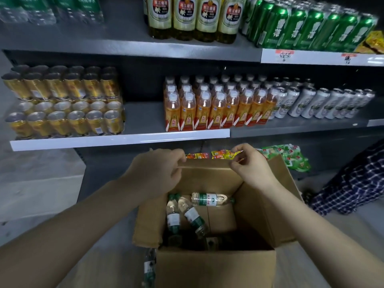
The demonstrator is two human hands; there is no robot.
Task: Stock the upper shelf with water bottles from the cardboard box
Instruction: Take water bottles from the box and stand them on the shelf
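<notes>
matt cardboard box, clear glossy plastic bottles.

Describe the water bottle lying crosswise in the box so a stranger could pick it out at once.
Find the open cardboard box on the floor below the shelves, its far flap held by both hands. Inside, against the far wall, lies a clear water bottle with a green and white label. Unlike the two bottles beside it, which point toward the camera, it lies sideways, left to right.
</notes>
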